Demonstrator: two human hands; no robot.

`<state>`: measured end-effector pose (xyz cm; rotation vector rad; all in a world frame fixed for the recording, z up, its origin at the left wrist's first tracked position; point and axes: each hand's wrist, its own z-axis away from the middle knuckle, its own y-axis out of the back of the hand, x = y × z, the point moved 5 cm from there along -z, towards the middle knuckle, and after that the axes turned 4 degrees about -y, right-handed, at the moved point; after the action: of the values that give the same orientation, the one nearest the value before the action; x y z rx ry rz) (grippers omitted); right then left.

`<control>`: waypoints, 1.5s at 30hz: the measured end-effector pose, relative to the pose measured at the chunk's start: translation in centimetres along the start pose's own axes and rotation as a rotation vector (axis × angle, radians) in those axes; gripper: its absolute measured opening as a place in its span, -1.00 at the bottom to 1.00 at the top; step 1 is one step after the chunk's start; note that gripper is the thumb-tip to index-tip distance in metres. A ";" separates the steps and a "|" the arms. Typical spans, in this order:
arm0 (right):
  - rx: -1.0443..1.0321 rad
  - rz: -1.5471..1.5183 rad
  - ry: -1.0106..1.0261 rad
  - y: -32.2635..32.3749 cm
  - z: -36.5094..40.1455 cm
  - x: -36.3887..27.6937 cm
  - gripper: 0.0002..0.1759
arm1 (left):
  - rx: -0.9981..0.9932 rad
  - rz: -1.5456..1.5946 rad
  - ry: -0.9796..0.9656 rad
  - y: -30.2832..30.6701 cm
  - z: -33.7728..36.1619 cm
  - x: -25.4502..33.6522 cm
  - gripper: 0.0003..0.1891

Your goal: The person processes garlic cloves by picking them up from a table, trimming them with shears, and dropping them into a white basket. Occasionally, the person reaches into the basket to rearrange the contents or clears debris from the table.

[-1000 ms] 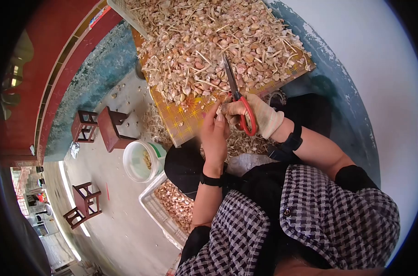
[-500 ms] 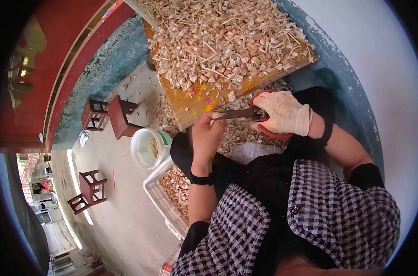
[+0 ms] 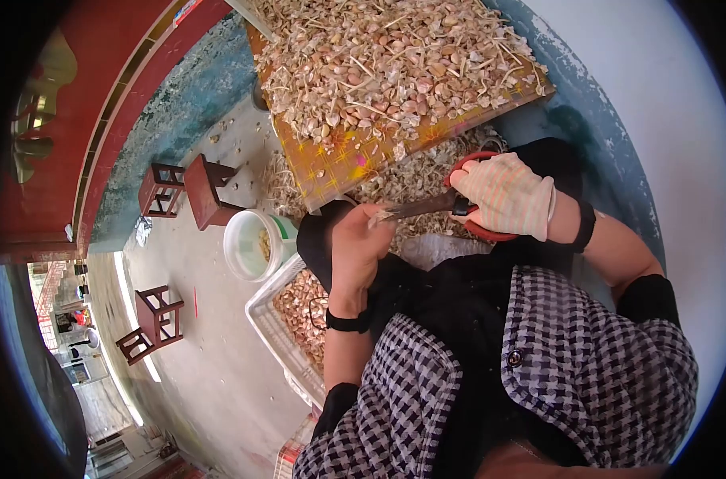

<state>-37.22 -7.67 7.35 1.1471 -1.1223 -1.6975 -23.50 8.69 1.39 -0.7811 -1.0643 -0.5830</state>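
My right hand, in a pale striped knit glove, is closed round the red handles of a pair of scissors. Their dark blades look nearly closed and point left, tips against the fingers of my left hand. That hand is bare, with thumb and fingers pinched on a small pale piece that looks like a garlic clove, mostly hidden. Above both hands, a heap of garlic cloves with dry skins and stalks covers much of a yellow patterned tabletop.
Left of my left arm stand a white bucket with some pale pieces inside and a white plastic crate of garlic cloves. Dry skins lie below the table edge. Wooden stools stand farther left; a blue-white wall is at right.
The scissor blades, slightly parted before, now look nearly closed. My right hand has shifted a little to the right, and my left hand has turned slightly, still pinching.
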 end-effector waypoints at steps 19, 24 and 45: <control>-0.205 -0.446 0.026 -12.8 0.3 2.9 -0.40 | 0.398 -1.362 0.507 28.0 19.7 -17.4 -0.71; -0.263 -0.722 -0.289 -12.4 -0.1 4.2 -0.56 | 0.636 -1.298 -0.265 19.0 6.5 -1.7 -0.85; 0.118 -0.789 -0.370 -10.6 0.7 9.8 -0.53 | 0.338 -1.357 -0.445 6.0 -20.4 0.8 -0.72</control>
<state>-41.97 -13.38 -5.04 1.5138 -1.0584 -2.5548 -7.64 -3.98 -5.08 0.2537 -2.0137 -1.3356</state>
